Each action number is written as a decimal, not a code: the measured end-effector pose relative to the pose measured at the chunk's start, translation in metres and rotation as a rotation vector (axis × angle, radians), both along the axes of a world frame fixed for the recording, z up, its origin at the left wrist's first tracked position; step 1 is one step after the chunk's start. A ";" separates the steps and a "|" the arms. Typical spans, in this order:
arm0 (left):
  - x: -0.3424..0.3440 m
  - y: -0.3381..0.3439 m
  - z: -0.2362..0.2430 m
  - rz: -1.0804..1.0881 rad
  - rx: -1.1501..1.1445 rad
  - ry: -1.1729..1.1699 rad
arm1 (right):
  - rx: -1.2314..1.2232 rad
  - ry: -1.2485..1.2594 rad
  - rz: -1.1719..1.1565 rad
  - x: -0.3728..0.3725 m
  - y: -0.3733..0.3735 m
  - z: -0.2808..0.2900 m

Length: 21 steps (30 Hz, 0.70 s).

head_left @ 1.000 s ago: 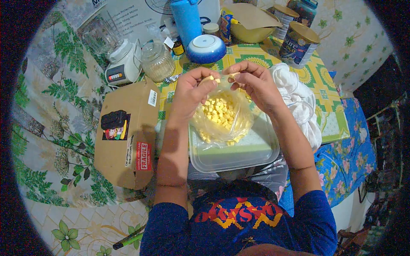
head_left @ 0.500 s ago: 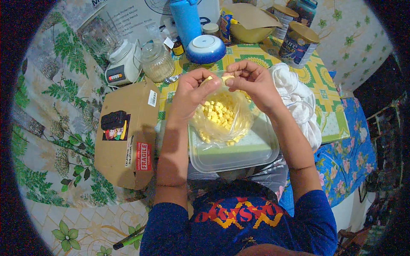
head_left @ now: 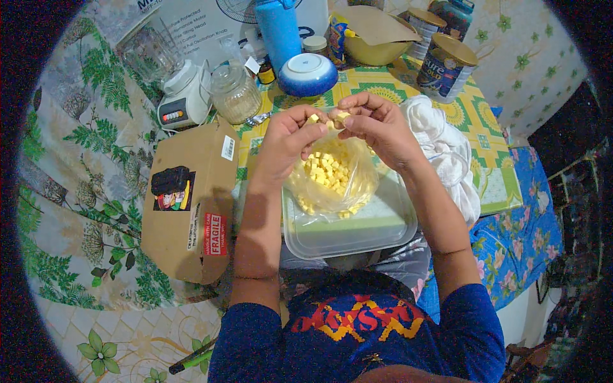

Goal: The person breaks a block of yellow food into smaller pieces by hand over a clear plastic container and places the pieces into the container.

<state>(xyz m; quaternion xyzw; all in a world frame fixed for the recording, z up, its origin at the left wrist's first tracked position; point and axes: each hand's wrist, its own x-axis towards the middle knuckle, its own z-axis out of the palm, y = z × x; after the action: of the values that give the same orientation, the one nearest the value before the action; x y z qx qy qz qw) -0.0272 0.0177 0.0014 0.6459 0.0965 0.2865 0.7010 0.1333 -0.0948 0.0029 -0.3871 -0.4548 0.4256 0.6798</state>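
Above a clear plastic bag (head_left: 357,188) of small yellow cubes (head_left: 325,169), my left hand (head_left: 294,134) pinches a yellow cube (head_left: 313,120) between thumb and fingers. My right hand (head_left: 373,124) is close beside it, pinching another pale yellow piece (head_left: 342,119), with the fingertips of both hands almost touching. The bag is open, its top partly hidden under my hands, and lies in a translucent plastic tray (head_left: 351,239) at the table's front.
A cardboard box (head_left: 182,150) lies left of the tray, crumpled white cloth (head_left: 447,159) right. Behind are a blender (head_left: 182,102), glass jar (head_left: 236,96), blue flask (head_left: 278,35), blue-white bowl (head_left: 308,73), yellow bowl (head_left: 377,48) and cans (head_left: 444,67) on a patterned tablecloth (head_left: 479,131).
My fingertips have shifted slightly around the small pieces and my two hands are a little closer together than a second ago. The bag and tray stay put.
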 end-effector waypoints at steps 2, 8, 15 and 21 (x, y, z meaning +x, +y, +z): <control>0.000 0.001 -0.001 -0.007 -0.009 -0.006 | -0.007 0.034 -0.003 0.000 -0.001 0.002; 0.001 0.001 0.000 0.001 0.003 -0.029 | -0.021 0.026 -0.033 0.000 0.000 0.003; 0.000 0.000 0.003 0.015 0.029 -0.011 | -0.035 -0.071 -0.109 -0.002 -0.001 0.003; 0.005 -0.004 0.002 0.070 0.096 0.032 | -0.001 -0.113 -0.122 -0.007 -0.003 0.006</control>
<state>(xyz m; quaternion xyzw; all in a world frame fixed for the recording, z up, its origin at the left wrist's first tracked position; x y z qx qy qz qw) -0.0224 0.0133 0.0038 0.6795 0.1163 0.3050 0.6571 0.1262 -0.0978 0.0085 -0.4379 -0.4677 0.3610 0.6776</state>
